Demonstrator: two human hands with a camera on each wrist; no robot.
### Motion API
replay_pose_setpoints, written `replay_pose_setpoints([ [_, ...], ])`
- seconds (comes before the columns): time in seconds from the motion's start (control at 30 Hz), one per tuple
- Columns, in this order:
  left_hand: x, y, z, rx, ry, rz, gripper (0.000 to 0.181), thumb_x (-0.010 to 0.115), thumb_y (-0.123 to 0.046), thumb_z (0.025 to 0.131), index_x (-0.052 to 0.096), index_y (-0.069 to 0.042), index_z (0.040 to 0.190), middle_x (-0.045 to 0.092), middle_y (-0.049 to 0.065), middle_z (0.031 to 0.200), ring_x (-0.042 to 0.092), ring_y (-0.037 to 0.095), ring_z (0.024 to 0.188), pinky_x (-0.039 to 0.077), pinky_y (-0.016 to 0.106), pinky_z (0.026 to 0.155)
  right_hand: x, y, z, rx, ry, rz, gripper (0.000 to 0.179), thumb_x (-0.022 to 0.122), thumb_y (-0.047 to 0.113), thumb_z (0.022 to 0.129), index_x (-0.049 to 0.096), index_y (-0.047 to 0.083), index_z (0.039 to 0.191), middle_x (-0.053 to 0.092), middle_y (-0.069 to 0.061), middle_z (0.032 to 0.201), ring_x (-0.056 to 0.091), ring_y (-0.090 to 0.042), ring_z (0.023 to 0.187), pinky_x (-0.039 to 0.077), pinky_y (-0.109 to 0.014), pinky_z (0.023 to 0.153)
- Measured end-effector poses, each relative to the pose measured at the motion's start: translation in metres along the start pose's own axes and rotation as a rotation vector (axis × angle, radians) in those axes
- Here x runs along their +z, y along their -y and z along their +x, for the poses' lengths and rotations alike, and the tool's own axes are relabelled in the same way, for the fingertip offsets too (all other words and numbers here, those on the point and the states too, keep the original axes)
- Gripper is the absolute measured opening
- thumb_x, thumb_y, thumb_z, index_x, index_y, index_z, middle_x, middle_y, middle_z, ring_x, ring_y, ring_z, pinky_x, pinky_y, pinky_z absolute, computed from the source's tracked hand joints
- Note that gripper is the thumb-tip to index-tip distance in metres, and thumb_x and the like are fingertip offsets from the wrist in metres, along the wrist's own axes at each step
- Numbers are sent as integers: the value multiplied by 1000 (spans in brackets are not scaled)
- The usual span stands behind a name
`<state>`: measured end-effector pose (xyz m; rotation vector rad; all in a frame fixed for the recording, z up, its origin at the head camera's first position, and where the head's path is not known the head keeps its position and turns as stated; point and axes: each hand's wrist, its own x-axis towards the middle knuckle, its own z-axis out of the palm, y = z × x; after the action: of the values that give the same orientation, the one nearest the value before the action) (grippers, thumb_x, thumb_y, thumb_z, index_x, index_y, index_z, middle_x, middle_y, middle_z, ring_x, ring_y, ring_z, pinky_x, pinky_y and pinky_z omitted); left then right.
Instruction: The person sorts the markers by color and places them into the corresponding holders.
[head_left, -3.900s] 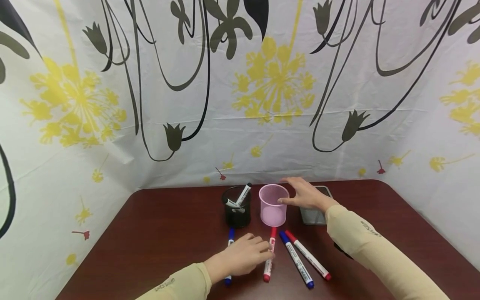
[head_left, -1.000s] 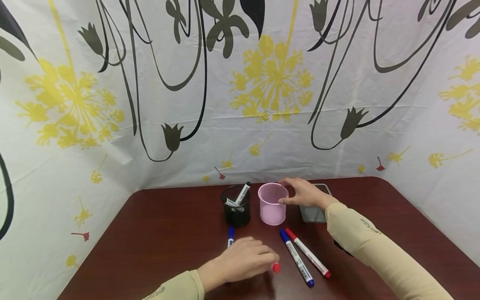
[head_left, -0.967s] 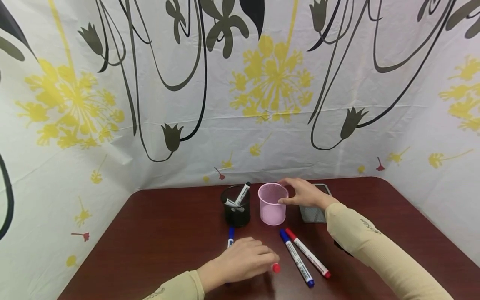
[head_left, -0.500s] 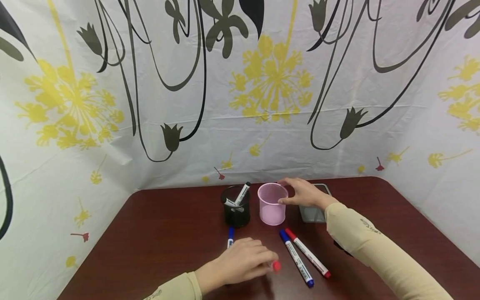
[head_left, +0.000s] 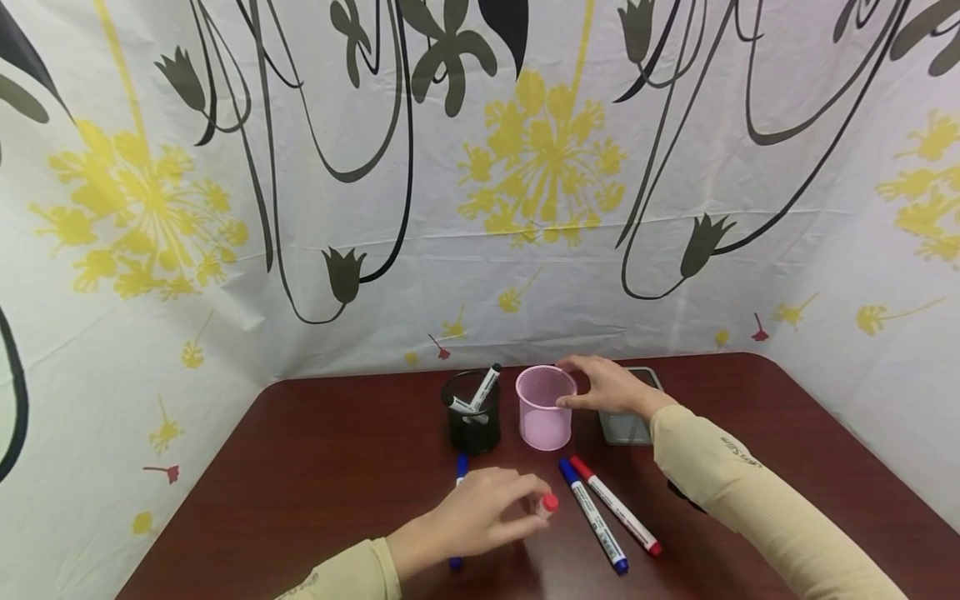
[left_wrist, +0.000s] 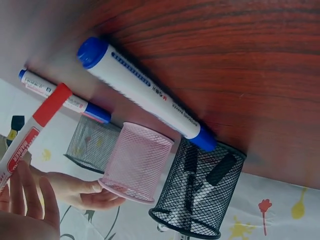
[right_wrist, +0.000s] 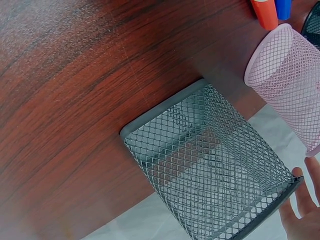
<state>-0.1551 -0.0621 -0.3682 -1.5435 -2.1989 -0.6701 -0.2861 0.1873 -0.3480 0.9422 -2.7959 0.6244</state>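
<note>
Plainly legible: MARKER, in pale capitals on the red label of the raised marker (left_wrist: 24,145), a white barrel with a red cap.
Harder to read: lettering on the right sleeve (head_left: 757,500), seemingly ending in "Slim"; print along the near blue marker (left_wrist: 150,96), too small to tell.
Left hand (head_left: 478,512): thumb and fingers pinch the raised marker above the table (head_left: 337,467), in front of the pink cup (head_left: 545,425).
Right hand (head_left: 611,390): thumb and fingers held around the rim of the pink cup, well apart from the left hand.
Pink cup: round, upright, fine wire mesh with a smooth rolled rim.
Black cup (head_left: 476,433): round mesh too, just beside the pink one, with black-capped markers (head_left: 486,387) leaning inside.
Grey holder (head_left: 626,429): squared mesh with a dark solid rim, partly behind the right hand.
Near blue marker: smooth white cylinder with blue ends, lying in front of the black cup, partly under the left hand in the head view.
Loose pair: a second blue marker (head_left: 595,518) and a second red marker (head_left: 617,506), slanting side by side.
Table: reddish-brown wood grain, slightly glossy.
Backdrop (head_left: 420,325): creased white sheet, printed with yellow blooms and grey tulips.
</note>
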Motion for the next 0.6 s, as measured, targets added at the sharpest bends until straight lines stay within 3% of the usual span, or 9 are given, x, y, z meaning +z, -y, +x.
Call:
replay_pose_setpoints([
  [0.23, -5, 0, 3, -75, -38, -120, 21, 60, -29, 84, 55, -15, 100, 58, -13, 83, 51, -8, 79, 41, 10, 69, 0, 0, -1, 9, 2, 7, 68, 66, 49, 72, 50, 4, 121, 56, -9, 111, 49, -28, 104, 38, -47, 84],
  [0.6, -16, 0, 9, -198, -68, -276, 21, 59, -26, 86, 56, -15, 103, 60, -11, 85, 54, -4, 82, 42, 15, 73, -1, 1, -1, 11, 5, 21, 69, 66, 49, 72, 49, 4, 121, 56, -10, 112, 49, -27, 104, 38, -47, 84],
])
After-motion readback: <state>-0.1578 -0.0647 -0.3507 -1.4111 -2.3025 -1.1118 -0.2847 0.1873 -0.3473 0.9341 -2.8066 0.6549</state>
